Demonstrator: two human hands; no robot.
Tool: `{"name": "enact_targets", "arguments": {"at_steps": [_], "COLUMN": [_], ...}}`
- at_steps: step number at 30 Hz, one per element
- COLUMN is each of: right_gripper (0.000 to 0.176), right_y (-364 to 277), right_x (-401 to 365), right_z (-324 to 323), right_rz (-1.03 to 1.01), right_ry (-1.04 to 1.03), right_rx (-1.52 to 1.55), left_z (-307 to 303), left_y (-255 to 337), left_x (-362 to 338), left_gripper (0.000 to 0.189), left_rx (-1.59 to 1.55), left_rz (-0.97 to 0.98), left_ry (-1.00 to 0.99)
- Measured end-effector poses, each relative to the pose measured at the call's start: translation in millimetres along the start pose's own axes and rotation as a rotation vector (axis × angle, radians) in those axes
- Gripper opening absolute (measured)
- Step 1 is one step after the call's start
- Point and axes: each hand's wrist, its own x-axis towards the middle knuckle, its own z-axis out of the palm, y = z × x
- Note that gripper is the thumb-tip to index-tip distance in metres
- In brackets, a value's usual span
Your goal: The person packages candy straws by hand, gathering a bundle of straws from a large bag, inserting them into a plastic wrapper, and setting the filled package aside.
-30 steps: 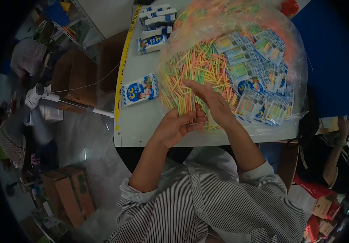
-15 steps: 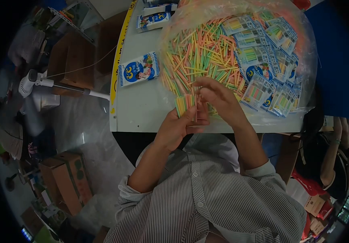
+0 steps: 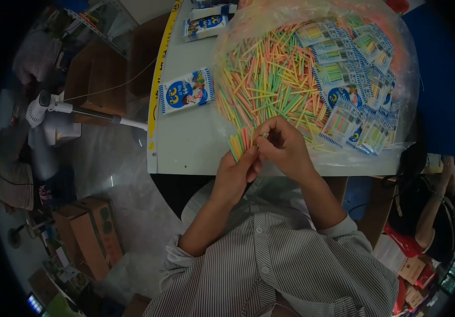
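My left hand (image 3: pixel 232 179) is closed around an upright bundle of thin candy sticks (image 3: pixel 239 143) in yellow, pink and green. Against the right side of this bundle, my right hand (image 3: pixel 286 150) pinches thumb and index finger together, with small stick ends showing at the fingertips. Both hands meet just over the table's front edge. Beyond them lies a large clear plastic bag (image 3: pixel 224 124), spread open, with a heap of loose candy sticks (image 3: pixel 269 74) in it. Several filled blue-and-white packets (image 3: pixel 343 124) rest on the right part of the heap.
A printed packet (image 3: pixel 188 91) lies on the white table (image 3: pixel 180 142) left of the bag, and more packets (image 3: pixel 206 25) lie farther back. A white stick-shaped appliance (image 3: pixel 42 108) and cardboard boxes (image 3: pixel 90 238) stand at left. Another person's arm (image 3: pixel 430 211) shows at right.
My right hand has come down and its fingers have closed to a pinch beside the bundle. My left hand keeps hold of the sticks. The whole view has shifted slightly.
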Motion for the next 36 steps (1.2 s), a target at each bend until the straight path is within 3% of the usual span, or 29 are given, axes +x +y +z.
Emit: {"name": "enact_targets", "arguments": {"at_steps": [5, 12, 16, 30, 33, 36], "right_gripper": [0.011, 0.022, 0.018, 0.012, 0.013, 0.017], "right_y": [-1, -5, -10, 6, -4, -7], "right_x": [-2, 0, 1, -5, -6, -3], "right_z": [5, 8, 9, 14, 12, 12], "right_rz": [0.037, 0.107, 0.136, -0.048, 0.070, 0.007], "right_ry": [-0.008, 0.019, -0.032, 0.052, -0.006, -0.044], "right_rx": [0.022, -0.004, 0.059, 0.009, 0.044, -0.049], "left_z": [1, -1, -2, -3, -3, -5], "left_y": [2, 0, 2, 0, 1, -2], "left_x": [-1, -3, -4, -7, -8, -7], "left_gripper": [0.016, 0.018, 0.019, 0.021, 0.019, 0.018], "left_rx": [-0.065, 0.000, 0.031, -0.093, -0.076, -0.021], "left_rz": [0.074, 0.065, 0.046, 0.073, 0.051, 0.062], "left_ry": [0.092, 0.028, 0.028, 0.074, 0.067, 0.018]}}
